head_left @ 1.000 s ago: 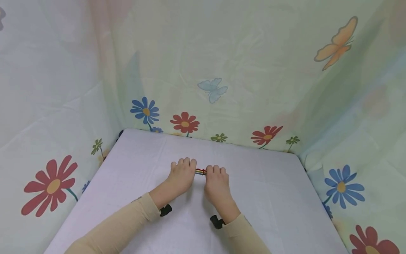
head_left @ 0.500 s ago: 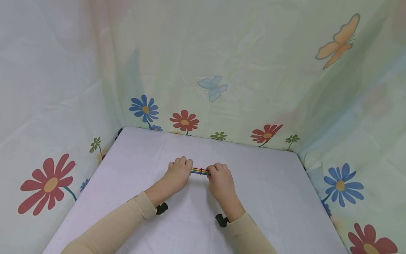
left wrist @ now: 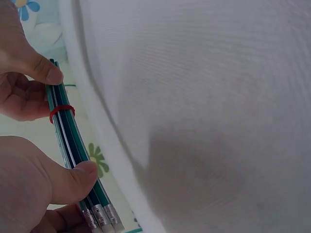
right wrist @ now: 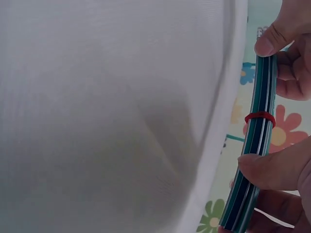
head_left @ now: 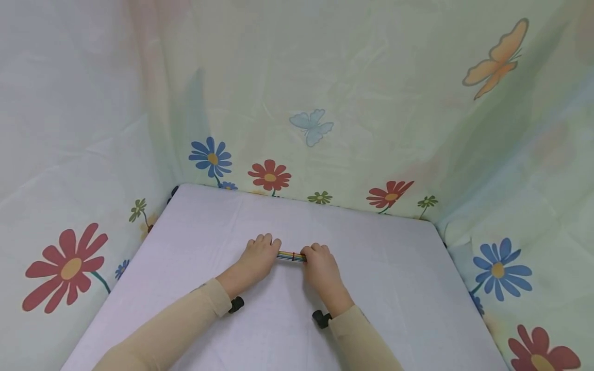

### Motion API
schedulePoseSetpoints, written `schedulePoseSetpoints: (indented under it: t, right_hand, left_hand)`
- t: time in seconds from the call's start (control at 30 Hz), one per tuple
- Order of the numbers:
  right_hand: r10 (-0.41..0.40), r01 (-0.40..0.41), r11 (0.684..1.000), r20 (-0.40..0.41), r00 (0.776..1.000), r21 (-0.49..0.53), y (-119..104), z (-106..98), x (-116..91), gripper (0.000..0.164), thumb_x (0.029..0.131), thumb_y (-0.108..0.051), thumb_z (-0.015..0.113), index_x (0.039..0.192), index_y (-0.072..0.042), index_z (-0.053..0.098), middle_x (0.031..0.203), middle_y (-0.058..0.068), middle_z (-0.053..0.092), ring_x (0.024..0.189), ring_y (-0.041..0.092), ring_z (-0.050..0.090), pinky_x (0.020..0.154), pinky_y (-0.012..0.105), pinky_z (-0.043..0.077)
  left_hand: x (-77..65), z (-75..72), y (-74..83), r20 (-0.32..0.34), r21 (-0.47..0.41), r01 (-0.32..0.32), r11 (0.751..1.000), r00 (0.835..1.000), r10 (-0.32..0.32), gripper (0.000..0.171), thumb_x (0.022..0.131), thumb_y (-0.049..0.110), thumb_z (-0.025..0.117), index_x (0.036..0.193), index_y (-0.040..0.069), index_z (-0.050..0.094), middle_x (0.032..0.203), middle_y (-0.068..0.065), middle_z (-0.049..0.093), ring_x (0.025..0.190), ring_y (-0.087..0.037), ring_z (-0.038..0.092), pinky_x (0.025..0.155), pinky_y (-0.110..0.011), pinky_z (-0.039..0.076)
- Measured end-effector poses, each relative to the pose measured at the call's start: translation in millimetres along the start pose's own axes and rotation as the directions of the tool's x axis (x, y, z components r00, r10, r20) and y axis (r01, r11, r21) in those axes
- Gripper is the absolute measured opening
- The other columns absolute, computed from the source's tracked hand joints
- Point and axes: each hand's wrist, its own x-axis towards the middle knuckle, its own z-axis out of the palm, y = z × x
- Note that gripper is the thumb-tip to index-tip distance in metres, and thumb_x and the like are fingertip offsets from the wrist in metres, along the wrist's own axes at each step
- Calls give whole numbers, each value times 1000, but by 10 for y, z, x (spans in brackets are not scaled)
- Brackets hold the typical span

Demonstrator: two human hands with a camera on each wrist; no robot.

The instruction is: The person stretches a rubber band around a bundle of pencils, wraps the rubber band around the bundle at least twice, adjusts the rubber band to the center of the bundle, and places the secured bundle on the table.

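Observation:
A bundle of pencils (head_left: 284,255) is held level above the table, gripped from both sides. My left hand (head_left: 256,258) holds the end with the white erasers and silver ferrules (left wrist: 103,217), its thumb lying along the pencils. At the opposite end, my right hand (head_left: 322,268) pinches the bundle between thumb and curled fingers. A red elastic band (right wrist: 260,117) circles the pencils between the two hands. In the wrist views the pencils have green and dark stripes; the far tips are partly covered by the right hand.
A white cloth covers the table (head_left: 371,268) beneath the hands. Curtains printed with flowers and butterflies (head_left: 312,126) enclose it at the back and both sides. Small black wrist devices (head_left: 321,319) sit at the cuffs of the beige sleeves.
The hands have moved apart along the bundle, so more of the pencils and the red band shows between them. Over the last half second, both hands have come slightly lower in view.

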Motion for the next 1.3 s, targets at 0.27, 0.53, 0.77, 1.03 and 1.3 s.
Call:
schedulePoseSetpoints:
  t: [0.27, 0.53, 0.77, 1.03, 1.3]
  right_hand:
    - [49, -52, 998, 75, 996, 37, 13, 81, 17, 17, 94, -2, 77, 108, -11, 79, 104, 7, 74, 93, 26, 63, 84, 43, 57]
    - [60, -67, 995, 95, 994, 68, 18, 155, -1, 15, 93, -2, 77, 105, -11, 78, 102, 6, 72, 93, 24, 61, 83, 42, 57]
    - [53, -50, 998, 96, 994, -33, -12, 209, 30, 19, 94, -5, 78, 110, -13, 73, 108, 7, 71, 98, 27, 60, 86, 47, 54]
    - [79, -68, 993, 114, 990, -98, -42, 220, 46, 18, 100, -9, 71, 116, -16, 71, 116, 7, 70, 108, 29, 59, 91, 52, 50]
    - [78, -66, 992, 121, 990, -105, -83, 198, 43, 22, 104, -15, 67, 126, -15, 68, 118, 9, 66, 111, 31, 56, 94, 56, 47]
  left_hand:
    - [27, 143, 9, 2, 59, 1, 998, 1000, -1, 22, 105, 14, 67, 125, 9, 62, 105, -9, 60, 95, -25, 57, 75, -40, 50]
    - [-22, 147, 42, 55, 50, 31, 998, 998, -34, 23, 107, 14, 63, 129, 7, 62, 110, -12, 62, 100, -27, 58, 80, -43, 53]
    - [-27, 199, 36, 26, 54, 30, 998, 999, -32, 18, 106, 15, 63, 122, 7, 62, 104, -10, 59, 94, -25, 54, 74, -40, 47]
    - [-15, 227, 31, 3, 101, 27, 995, 1000, -28, 15, 107, 19, 62, 117, 8, 61, 102, -10, 58, 92, -25, 53, 73, -41, 45]
    - [2, 296, 20, -36, 71, 34, 997, 999, -32, 13, 104, 16, 63, 113, 8, 58, 100, -10, 54, 94, -28, 49, 77, -46, 41]
